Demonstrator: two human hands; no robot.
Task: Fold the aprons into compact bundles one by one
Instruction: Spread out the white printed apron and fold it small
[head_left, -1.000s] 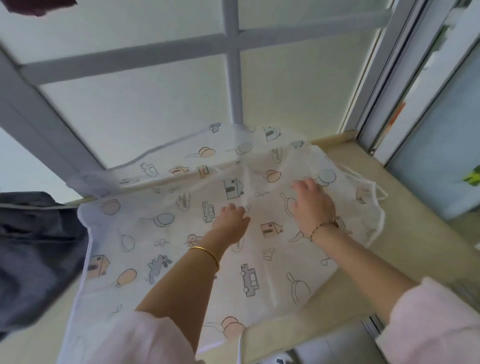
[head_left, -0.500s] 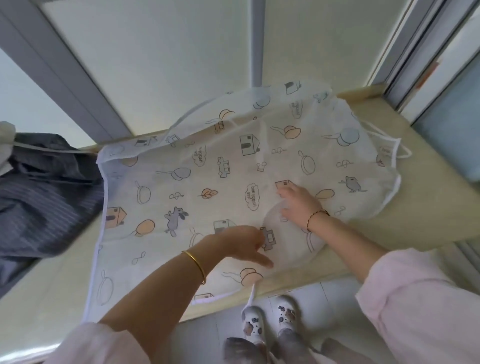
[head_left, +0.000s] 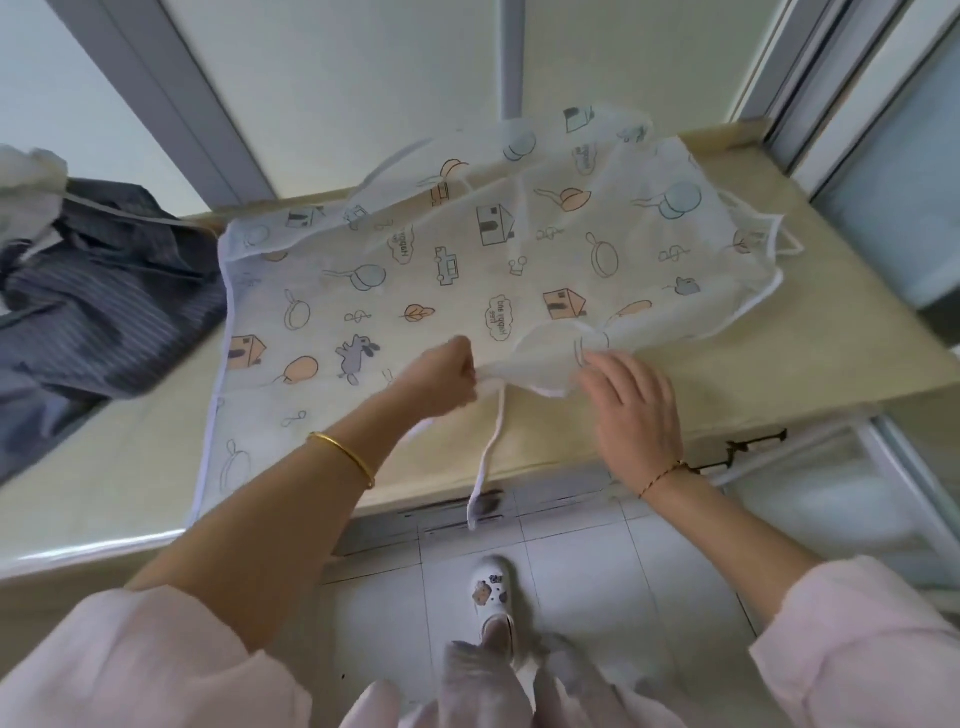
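Head view, looking down: a translucent white apron (head_left: 467, 270) printed with houses, pans, cars and leaves lies spread over a pale beige tabletop (head_left: 841, 343), covering the middle of the surface from the left portion toward the right edge. Its far edge is rumpled and rises against the window frame (head_left: 511, 57) along the far edge of the tabletop. The near edge of the apron is lifted off the surface near the near edge of the tabletop. The left hand (head_left: 441, 376) is closed in a fist around a gathered bunch of that near edge, fingers curled tight on the fabric. A white tie strap (head_left: 488, 447) hangs from this gathered point, down over the near edge of the tabletop toward the floor. The right hand (head_left: 631, 410) is just beside the gathered fabric on its right, fingers slightly spread and gently bent, fingertips (head_left: 592, 366) touching the white-trimmed hem; whether they pinch it cannot be determined. A gold bangle (head_left: 345, 457) sits on the left wrist and a thin cord bracelet (head_left: 660, 478) on the right wrist. A dark striped garment (head_left: 98, 306) lies crumpled at the left edge of the tabletop, touching the left edge of the apron. A white clog with charms (head_left: 491, 597) stands on the tiled floor below.
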